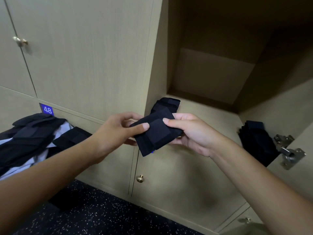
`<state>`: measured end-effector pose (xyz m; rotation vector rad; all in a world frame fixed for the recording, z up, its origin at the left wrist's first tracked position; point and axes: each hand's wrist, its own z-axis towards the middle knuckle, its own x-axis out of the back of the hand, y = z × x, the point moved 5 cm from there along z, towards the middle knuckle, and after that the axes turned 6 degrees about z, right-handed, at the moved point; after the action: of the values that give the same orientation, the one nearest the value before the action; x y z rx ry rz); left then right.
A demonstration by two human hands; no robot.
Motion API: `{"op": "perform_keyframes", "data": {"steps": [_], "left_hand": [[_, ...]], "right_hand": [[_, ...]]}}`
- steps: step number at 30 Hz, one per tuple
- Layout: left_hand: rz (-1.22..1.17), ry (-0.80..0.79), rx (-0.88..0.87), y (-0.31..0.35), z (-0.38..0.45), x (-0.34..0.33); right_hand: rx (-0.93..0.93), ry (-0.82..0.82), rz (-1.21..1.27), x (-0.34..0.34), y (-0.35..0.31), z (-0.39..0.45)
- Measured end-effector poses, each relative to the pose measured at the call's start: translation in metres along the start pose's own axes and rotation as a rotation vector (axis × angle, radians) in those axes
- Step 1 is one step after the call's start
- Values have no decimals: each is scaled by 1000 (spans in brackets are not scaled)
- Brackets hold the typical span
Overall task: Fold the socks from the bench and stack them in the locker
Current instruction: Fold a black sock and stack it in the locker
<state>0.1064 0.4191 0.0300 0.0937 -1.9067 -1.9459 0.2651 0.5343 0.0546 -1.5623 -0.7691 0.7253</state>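
Black folded sock (155,133) pinched by left hand (116,131) and right hand (191,133), arms outstretched.

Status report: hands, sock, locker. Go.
Left hand and right hand both pinch folded dark sock in front of open locker. Two sock stacks already inside. Path clear.

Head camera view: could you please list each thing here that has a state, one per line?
Dark navy folded sock: folded, held in the air by both hands.
Left hand: pinches the sock's left edge.
Right hand: grips the sock's right side.
Beige wooden locker: open, with two dark sock stacks inside.
Loose dark socks on the bench: unfolded, piled.
Lower locker door with brass knob: closed.
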Motion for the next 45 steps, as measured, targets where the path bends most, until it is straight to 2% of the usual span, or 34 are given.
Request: {"op": "perform_keyframes", "data": {"steps": [4, 9, 13, 15, 19, 22, 27, 31, 36, 42, 45], "left_hand": [[-63, -7, 14, -3, 3, -7], [173, -7, -114, 3, 4, -12], [158, 42, -116, 6, 6, -14], [144, 99, -111, 6, 8, -12], [156, 200, -73, 2, 14, -4], [192, 226, -42, -5, 16, 1], [307, 177, -62, -11, 15, 2], [372, 118, -81, -14, 15, -5], [415, 88, -94, -19, 15, -15], [484, 87, -110, -22, 19, -23], [517, 85, -114, -24, 21, -23]], "right_hand": [[-1, 16, -19, 2, 2, 1], [84, 71, -273, 13, -3, 3], [110, -29, -434, 6, -3, 1], [147, -21, -469, 6, -5, 3], [154, 188, -375, 32, -6, 14], [119, 313, -188, 55, 2, 22], [91, 484, 249, 84, 12, 39], [188, 653, 449, 98, 10, 59], [258, 787, 319, 109, -6, 97], [311, 845, 256, 117, -7, 147], [323, 878, 141, 119, -7, 157]]}}
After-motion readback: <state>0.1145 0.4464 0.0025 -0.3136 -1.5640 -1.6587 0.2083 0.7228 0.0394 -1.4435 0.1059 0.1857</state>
